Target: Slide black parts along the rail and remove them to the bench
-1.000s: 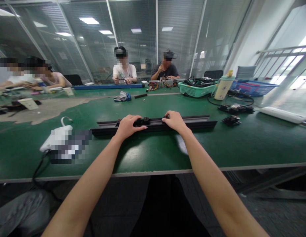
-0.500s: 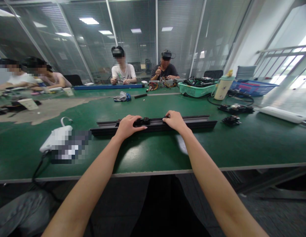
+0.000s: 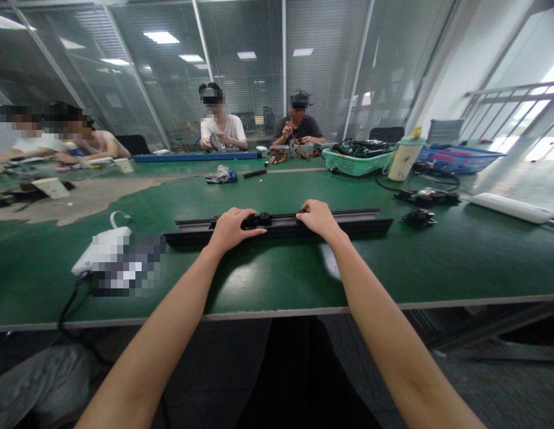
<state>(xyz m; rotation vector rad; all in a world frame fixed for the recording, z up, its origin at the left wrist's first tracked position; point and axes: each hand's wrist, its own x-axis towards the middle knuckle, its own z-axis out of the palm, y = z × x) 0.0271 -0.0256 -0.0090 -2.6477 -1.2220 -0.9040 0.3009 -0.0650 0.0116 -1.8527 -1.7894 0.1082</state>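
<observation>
A long black channelled metal rail (image 3: 339, 227) lies crosswise on the green table before me. My left hand (image 3: 232, 229) is closed over its left half, thumb along the front side and fingers toward the far side. Beside those fingers a black block-like part (image 3: 261, 219) sits in the channel, partly covered by the hand. Right of the middle, my right hand (image 3: 319, 217) is closed at the rail's channel, thumb and forefinger pinched together. Whatever lies between those fingertips is too small and dark to make out.
A white adapter (image 3: 102, 250) with cables lies at left beside a blurred flat object. At right are black mechanical parts (image 3: 419, 218), a green basket (image 3: 357, 164) of cables, a cup (image 3: 405, 158) and a blue basket (image 3: 464, 156). Several people sit across the table.
My right hand has shifted very slightly right along the rail. My left hand and the rail stay put. Across the table, the person in white has moved their hands.
</observation>
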